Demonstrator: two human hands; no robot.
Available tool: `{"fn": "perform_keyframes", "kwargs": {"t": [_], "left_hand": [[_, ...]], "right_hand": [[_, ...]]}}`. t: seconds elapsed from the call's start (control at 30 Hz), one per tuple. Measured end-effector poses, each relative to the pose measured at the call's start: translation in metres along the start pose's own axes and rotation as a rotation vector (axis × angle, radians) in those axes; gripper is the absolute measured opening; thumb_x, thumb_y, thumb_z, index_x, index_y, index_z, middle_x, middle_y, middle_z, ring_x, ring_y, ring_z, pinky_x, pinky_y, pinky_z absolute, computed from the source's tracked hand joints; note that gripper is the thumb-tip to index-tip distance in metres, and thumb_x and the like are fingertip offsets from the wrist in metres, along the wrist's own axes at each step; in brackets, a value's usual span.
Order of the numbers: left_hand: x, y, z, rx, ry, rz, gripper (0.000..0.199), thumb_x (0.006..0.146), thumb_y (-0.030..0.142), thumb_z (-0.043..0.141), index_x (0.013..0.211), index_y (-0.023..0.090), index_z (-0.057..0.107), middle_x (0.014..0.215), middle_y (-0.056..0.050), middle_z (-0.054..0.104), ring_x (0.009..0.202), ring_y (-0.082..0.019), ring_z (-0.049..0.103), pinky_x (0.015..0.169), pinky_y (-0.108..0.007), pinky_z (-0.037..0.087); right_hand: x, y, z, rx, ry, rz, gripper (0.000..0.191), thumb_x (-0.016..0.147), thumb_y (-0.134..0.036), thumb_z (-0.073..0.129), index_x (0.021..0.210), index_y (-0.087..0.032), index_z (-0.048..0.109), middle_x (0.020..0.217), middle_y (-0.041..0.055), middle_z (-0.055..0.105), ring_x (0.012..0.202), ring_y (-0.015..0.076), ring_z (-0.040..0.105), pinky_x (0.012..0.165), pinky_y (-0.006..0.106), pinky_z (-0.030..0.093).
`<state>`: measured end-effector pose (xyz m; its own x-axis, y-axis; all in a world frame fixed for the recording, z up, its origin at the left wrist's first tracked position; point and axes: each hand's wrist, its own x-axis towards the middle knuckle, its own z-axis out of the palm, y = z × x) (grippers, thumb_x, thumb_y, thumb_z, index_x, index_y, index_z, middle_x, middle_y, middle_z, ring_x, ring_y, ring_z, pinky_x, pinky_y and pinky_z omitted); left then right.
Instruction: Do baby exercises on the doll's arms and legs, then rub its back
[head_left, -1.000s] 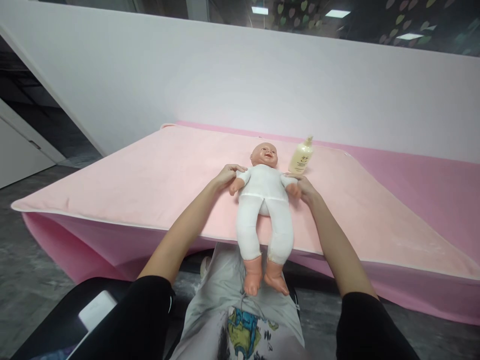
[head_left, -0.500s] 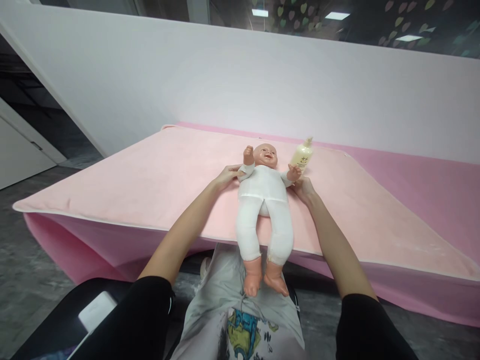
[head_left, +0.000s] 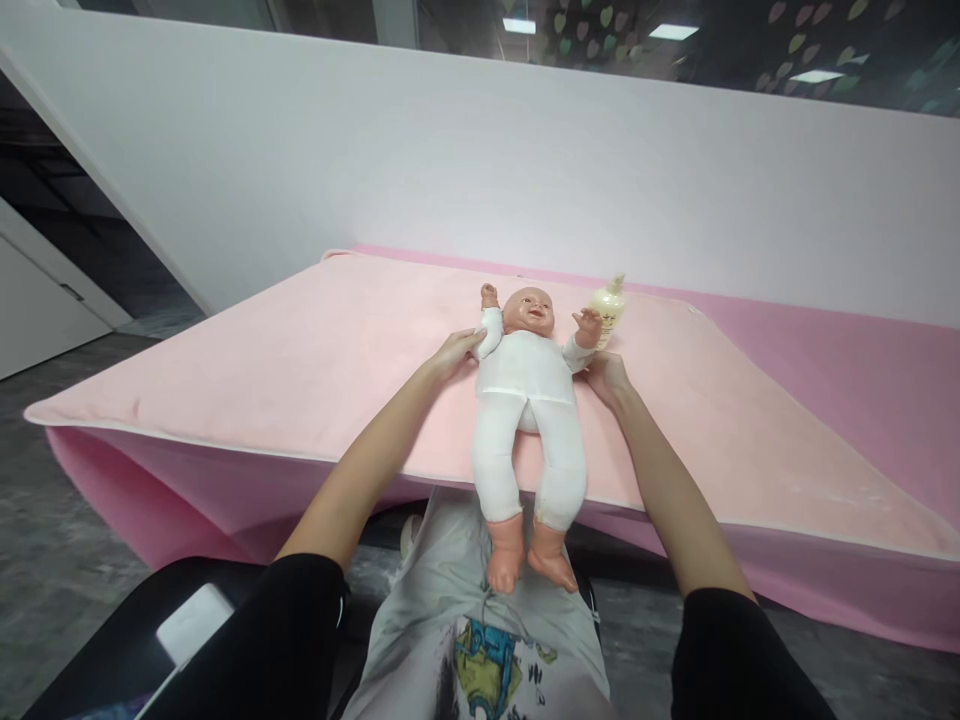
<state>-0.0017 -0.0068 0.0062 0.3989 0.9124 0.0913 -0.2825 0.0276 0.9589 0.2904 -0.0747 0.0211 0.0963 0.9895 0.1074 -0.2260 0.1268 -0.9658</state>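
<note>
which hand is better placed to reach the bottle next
Right, I'd judge: the right hand is close to the bottle, while the left hand is across the doll, farther off. Both touch the doll, though.

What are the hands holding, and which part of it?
They hold the doll by its white sleeves: the left hand at the sleeve on the left, the right hand at the sleeve near the bottle.

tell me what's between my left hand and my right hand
The baby doll, its torso on the pink cloth, lies between your left hand and right hand in the head view.
</note>
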Motion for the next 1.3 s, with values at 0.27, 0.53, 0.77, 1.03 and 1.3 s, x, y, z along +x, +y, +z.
{"fn": "perform_keyframes", "kwargs": {"t": [0.27,0.53,0.77,1.03,1.3], "left_hand": [[-0.0022,0.0065,0.004,0.023,0.072,-0.039,0.036,0.072,0.043,0.072,0.086,0.01,0.067,0.08,-0.007,0.068,0.069,-0.015,0.059,0.067,-0.027,0.041],[-0.0045,0.0083,0.007,0.007,0.084,-0.042,0.032,0.075,0.04,0.07,0.088,0.011,0.067,0.083,-0.008,0.07,0.071,-0.016,0.06,0.068,-0.027,0.042],[-0.0026,0.0067,0.0054,0.005,0.073,-0.032,0.034,0.071,0.042,0.072,0.082,0.011,0.066,0.077,-0.007,0.068,0.068,-0.015,0.059,0.066,-0.027,0.041],[-0.0012,0.0041,0.0031,0.012,0.056,-0.016,0.039,0.069,0.046,0.073,0.084,0.01,0.067,0.078,-0.007,0.067,0.07,-0.015,0.059,0.068,-0.027,0.041],[0.0012,0.0022,0.0014,0.038,0.071,-0.025,0.037,0.072,0.045,0.071,0.088,0.011,0.067,0.085,-0.009,0.07,0.075,-0.017,0.062,0.071,-0.029,0.043]], "right_hand": [[-0.0006,0.0008,0.0002,0.1,0.026,0.048,0.031,0.052,-0.018,0.055,0.081,-0.022,0.061,0.075,0.0009,0.062,0.07,0.018,0.052,0.061,0.029,0.043],[0.0019,0.0064,-0.0033,0.088,0.028,0.041,0.018,0.058,-0.023,0.059,0.075,-0.021,0.061,0.074,0.0013,0.063,0.07,0.0174,0.054,0.059,0.028,0.042],[0.0044,0.0079,-0.0031,0.02,0.028,0.084,0.034,0.07,-0.04,0.067,0.1,-0.024,0.062,0.096,-0.0002,0.068,0.08,0.0168,0.059,0.065,0.027,0.045],[0.0016,0.0063,-0.0001,-0.013,0.031,0.082,0.035,0.07,-0.042,0.07,0.098,-0.023,0.065,0.1,0.0,0.069,0.086,0.0167,0.061,0.069,0.026,0.047],[0.001,0.0058,0.0019,-0.045,0.03,0.075,0.035,0.07,-0.044,0.07,0.098,-0.023,0.066,0.105,0.0003,0.069,0.092,0.018,0.062,0.068,0.026,0.049]]}}
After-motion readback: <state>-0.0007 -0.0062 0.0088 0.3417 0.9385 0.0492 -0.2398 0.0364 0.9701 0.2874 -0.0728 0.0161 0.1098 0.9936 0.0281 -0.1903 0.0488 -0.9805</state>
